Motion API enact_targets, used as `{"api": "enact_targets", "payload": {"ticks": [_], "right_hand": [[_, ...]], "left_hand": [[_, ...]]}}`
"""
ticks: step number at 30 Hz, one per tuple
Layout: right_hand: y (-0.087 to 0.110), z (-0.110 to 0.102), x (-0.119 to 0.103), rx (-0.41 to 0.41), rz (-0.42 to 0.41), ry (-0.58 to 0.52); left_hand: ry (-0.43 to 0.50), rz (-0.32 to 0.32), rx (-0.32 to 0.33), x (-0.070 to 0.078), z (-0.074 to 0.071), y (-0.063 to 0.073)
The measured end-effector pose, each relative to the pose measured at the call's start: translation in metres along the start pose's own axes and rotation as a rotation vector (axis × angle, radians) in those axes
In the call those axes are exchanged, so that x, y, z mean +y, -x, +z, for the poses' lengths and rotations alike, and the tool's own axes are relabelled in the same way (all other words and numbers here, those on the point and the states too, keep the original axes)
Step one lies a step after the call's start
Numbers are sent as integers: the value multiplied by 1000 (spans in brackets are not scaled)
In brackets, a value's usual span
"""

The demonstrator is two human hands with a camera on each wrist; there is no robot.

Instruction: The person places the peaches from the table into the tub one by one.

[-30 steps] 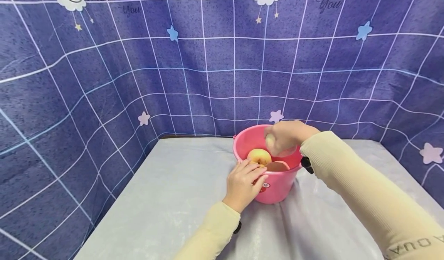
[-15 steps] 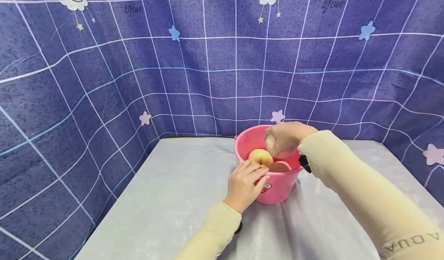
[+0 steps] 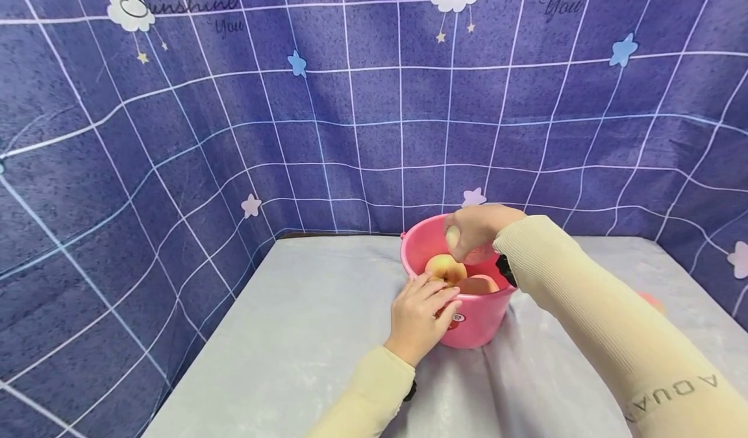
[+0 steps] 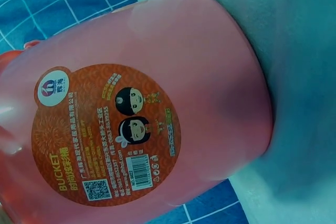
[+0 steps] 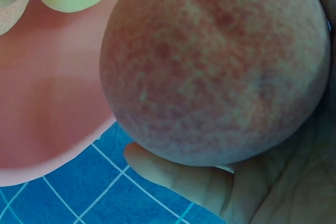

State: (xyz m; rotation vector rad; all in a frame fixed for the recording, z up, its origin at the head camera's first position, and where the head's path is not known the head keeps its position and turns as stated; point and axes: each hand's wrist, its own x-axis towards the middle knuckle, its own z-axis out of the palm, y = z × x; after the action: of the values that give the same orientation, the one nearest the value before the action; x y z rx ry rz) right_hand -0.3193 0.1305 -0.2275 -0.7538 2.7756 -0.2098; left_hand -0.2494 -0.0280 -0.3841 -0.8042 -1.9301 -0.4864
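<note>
A pink bucket (image 3: 476, 321) stands on the grey-covered table, its printed round label (image 4: 105, 135) filling much of the left wrist view. My left hand (image 3: 417, 318) grips the near-left rim, fingers over the edge and thumb against the outer wall. Above the bucket's opening, my right hand (image 3: 482, 227) holds a speckled pinkish peach (image 5: 215, 66); in the right wrist view it lies against the palm, with a finger along its lower side. Inside the bucket are a yellow peach (image 3: 446, 269) with its stem hollow showing and a pinker round fruit (image 3: 478, 285), partly hidden by the rim.
A pinkish round thing (image 3: 651, 302) lies on the table (image 3: 304, 334) at the right, mostly hidden behind the right sleeve (image 3: 596, 315). A dark blue gridded curtain (image 3: 374, 100) hangs along the back and sides.
The head view has shifted slightly. My right hand sits a little farther left over the bucket, still holding the peach. A pinkish thing now shows beyond the right sleeve. My left hand keeps its grip.
</note>
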Motion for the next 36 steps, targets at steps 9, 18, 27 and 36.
{"api": "enact_targets", "payload": {"ticks": [9,18,27,36], "right_hand": [[-2,1,-2,-1,26,16],[1,1,0,16,30,45],[0,-2,0,60,97,136],[3,1,7,44,91,145]], "left_hand": [[-1,-3,7,0,1,1],[-5,-1,9,-1,1,2],[16,5,6,-2,1,3],[12,4,-13,-2,0,1]]}}
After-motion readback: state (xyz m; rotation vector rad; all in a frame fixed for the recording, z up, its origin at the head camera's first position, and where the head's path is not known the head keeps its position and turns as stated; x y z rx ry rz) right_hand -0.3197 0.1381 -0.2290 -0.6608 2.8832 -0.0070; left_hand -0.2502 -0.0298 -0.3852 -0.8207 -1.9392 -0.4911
